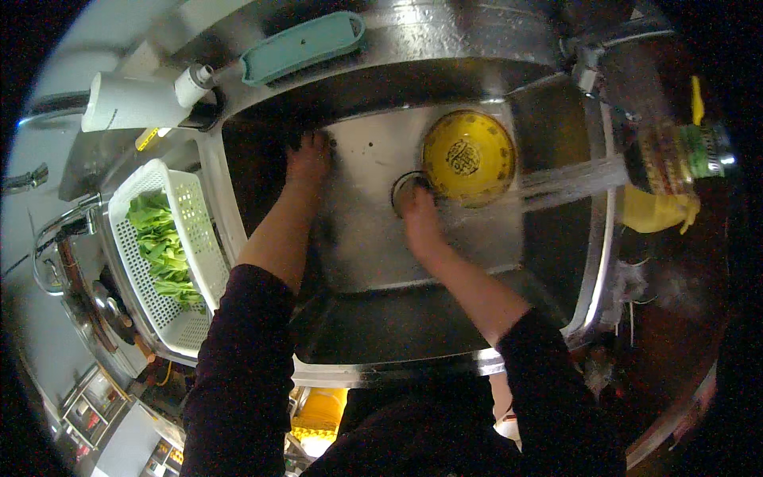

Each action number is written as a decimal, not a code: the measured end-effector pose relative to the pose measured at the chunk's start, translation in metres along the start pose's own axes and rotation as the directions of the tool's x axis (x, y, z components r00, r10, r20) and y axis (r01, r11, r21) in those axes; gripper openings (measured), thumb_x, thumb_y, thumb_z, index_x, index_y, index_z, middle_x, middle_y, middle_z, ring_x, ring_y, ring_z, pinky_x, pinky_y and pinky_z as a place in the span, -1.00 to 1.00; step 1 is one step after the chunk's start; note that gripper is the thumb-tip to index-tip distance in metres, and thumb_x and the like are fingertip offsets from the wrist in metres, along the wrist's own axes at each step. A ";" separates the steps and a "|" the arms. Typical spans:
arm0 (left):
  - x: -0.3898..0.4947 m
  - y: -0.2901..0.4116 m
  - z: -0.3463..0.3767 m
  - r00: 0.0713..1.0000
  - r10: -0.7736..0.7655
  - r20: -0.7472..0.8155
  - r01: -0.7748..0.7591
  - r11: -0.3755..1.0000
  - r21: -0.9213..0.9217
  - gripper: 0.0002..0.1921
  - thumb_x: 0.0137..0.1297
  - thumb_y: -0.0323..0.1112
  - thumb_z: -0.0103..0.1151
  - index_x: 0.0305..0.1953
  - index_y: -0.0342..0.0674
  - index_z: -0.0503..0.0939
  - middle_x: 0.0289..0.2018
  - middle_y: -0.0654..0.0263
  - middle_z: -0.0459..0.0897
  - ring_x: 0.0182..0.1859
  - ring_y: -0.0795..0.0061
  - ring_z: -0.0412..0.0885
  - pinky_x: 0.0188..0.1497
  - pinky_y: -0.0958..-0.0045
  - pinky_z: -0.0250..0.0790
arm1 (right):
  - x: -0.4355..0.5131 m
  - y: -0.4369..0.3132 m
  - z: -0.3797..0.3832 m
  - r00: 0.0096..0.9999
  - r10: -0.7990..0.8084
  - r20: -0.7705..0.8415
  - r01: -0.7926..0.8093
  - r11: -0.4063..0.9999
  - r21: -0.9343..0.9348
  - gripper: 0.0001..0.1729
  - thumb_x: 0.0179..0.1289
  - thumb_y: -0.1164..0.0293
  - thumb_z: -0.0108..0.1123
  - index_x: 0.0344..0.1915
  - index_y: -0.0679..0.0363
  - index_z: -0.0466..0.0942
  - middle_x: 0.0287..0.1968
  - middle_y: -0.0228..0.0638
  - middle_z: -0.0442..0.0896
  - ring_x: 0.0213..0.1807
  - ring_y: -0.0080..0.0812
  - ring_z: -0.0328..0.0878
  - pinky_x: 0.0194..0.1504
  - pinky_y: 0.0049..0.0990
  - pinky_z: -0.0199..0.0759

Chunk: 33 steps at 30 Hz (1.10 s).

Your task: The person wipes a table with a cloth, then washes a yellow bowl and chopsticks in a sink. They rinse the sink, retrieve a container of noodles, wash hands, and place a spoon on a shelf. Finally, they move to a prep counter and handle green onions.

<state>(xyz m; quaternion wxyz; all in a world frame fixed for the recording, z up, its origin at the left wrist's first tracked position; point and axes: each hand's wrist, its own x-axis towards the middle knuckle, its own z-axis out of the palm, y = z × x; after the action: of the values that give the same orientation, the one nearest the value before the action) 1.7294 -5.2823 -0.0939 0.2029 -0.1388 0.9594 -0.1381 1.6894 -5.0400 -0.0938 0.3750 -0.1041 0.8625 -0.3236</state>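
A stainless steel sink basin (pixel 369 238) lies before me. My left hand (pixel 309 158) is low at the basin's left side, its fingertips in shadow, so I cannot tell whether it holds anything. Over the round drain (pixel 403 195) is my right hand (pixel 422 211), with its fingers reaching into or onto it and partly hidden. Just up and to the right of that hand sits a yellow bowl (pixel 492 143) with a dark pattern in its middle and around its rim. From the right, a blurred stream of water (pixel 572 177) crosses towards the bowl's lower edge.
Left of the sink stands a white perforated plastic basket (pixel 199 232) of green leafy vegetables (pixel 156 238). A teal tray (pixel 304 49) lies on the far ledge, near a white cylindrical container (pixel 134 102). Yellow rubber gloves (pixel 653 211) lie at the right rim. A tap (pixel 587 77) stands far right.
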 end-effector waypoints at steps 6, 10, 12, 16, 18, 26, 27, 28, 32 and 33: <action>-0.005 0.049 -0.021 0.979 0.174 -0.104 -0.201 0.890 -0.409 -0.74 0.17 -0.20 0.08 -0.16 -0.17 0.58 -0.06 0.13 0.59 0.11 0.13 0.44 0.06 0.11 0.32 | -0.061 0.055 -0.071 0.799 -0.132 0.586 0.388 0.858 -0.336 -0.72 0.14 0.33 0.14 -0.15 0.17 0.55 -0.16 0.03 0.54 -0.02 -0.01 0.44 -0.01 -0.20 0.34; -0.016 0.138 -0.012 0.937 0.012 0.348 0.336 -0.294 -0.895 -0.42 0.18 0.11 0.17 -0.06 -0.37 0.52 -0.30 0.05 0.66 -0.31 0.24 0.64 -0.17 0.22 0.42 | -0.067 0.069 -0.106 0.806 -0.022 0.592 0.211 0.945 -0.251 -0.74 0.07 0.43 0.09 -0.20 0.17 0.56 -0.21 -0.05 0.59 -0.16 -0.05 0.54 -0.13 -0.11 0.43; -0.009 0.160 -0.061 0.860 0.170 0.481 0.508 -0.380 -0.773 -0.45 0.19 -0.04 0.20 0.08 -0.32 0.40 -0.22 0.11 0.62 -0.31 0.30 0.64 -0.29 0.38 0.46 | -0.058 0.103 -0.108 0.833 -0.033 0.552 0.204 0.946 -0.252 -0.73 0.11 0.36 0.08 -0.16 0.14 0.56 -0.15 -0.08 0.57 -0.09 -0.07 0.52 -0.05 -0.15 0.41; -0.009 0.187 -0.061 0.882 0.047 0.470 0.472 -0.044 -0.881 -0.52 0.16 -0.31 0.15 0.11 -0.31 0.35 -0.18 0.11 0.60 -0.30 0.26 0.64 -0.37 0.32 0.50 | -0.055 0.116 -0.124 0.816 -0.108 0.568 0.359 0.864 -0.353 -0.70 0.17 0.31 0.09 -0.10 0.15 0.53 -0.06 -0.12 0.54 -0.01 -0.12 0.47 0.04 -0.21 0.37; -0.014 0.186 -0.056 0.839 0.079 0.539 0.544 -0.155 -0.825 -0.52 0.14 -0.38 0.12 0.12 -0.30 0.34 -0.18 0.10 0.59 -0.28 0.22 0.64 -0.38 0.27 0.52 | -0.063 0.099 -0.137 0.850 -0.161 0.502 0.436 0.749 -0.498 -0.69 0.14 0.37 0.17 -0.10 0.21 0.50 -0.15 -0.15 0.57 -0.09 -0.22 0.50 -0.05 -0.29 0.39; -0.083 0.147 -0.058 0.707 0.353 0.612 0.679 -0.579 -0.451 -0.46 0.10 -0.51 -0.01 0.17 -0.25 0.21 -0.12 0.06 0.56 -0.30 0.19 0.66 -0.40 0.24 0.60 | -0.010 0.164 -0.167 0.954 0.296 -0.054 -0.297 0.955 -0.007 -0.40 0.15 0.13 0.20 0.12 0.21 0.36 0.04 -0.10 0.47 0.04 -0.05 0.42 0.04 -0.13 0.36; -0.092 0.144 -0.061 0.685 0.380 0.621 0.697 -0.588 -0.410 -0.47 0.11 -0.50 -0.02 0.17 -0.25 0.20 -0.11 0.06 0.55 -0.29 0.19 0.66 -0.39 0.25 0.61 | -0.008 0.142 -0.170 0.972 0.202 -0.120 -0.197 0.979 0.048 -0.40 0.14 0.12 0.21 0.11 0.22 0.37 0.00 -0.10 0.49 0.00 -0.06 0.44 0.01 -0.14 0.37; -0.099 0.143 -0.066 0.662 0.411 0.627 0.718 -0.589 -0.371 -0.48 0.12 -0.50 -0.03 0.17 -0.24 0.20 -0.10 0.06 0.55 -0.27 0.18 0.66 -0.39 0.25 0.61 | 0.003 0.147 -0.166 0.976 0.120 -0.179 -0.082 0.975 0.206 -0.41 0.14 0.13 0.21 0.10 0.23 0.37 -0.03 -0.11 0.51 -0.03 -0.08 0.46 -0.02 -0.16 0.39; -0.118 0.134 -0.107 0.745 0.281 0.605 0.598 -0.685 -0.417 -0.49 0.14 -0.50 -0.07 0.17 -0.25 0.19 -0.10 0.06 0.54 -0.24 0.17 0.65 -0.38 0.29 0.62 | 0.069 0.210 -0.143 0.874 -0.164 -0.458 0.390 0.799 0.458 -0.44 0.19 0.20 0.17 0.14 0.21 0.35 -0.04 -0.16 0.51 -0.04 -0.15 0.44 -0.02 -0.24 0.35; -0.122 0.128 -0.120 0.738 0.242 0.630 0.576 -0.712 -0.402 -0.49 0.14 -0.50 -0.08 0.17 -0.24 0.19 -0.10 0.06 0.54 -0.25 0.17 0.65 -0.38 0.30 0.62 | 0.082 0.192 -0.154 0.828 -0.292 -0.479 0.405 0.902 0.151 -0.44 0.22 0.22 0.13 0.18 0.21 0.33 0.02 -0.12 0.48 0.05 -0.16 0.38 0.07 -0.22 0.26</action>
<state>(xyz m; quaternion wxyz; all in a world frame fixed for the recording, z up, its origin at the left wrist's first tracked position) 1.7584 -5.0997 0.0127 0.1227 -0.5195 0.3246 0.7808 1.5344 -4.8532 -0.1856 0.1115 -0.1366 0.8442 -0.5063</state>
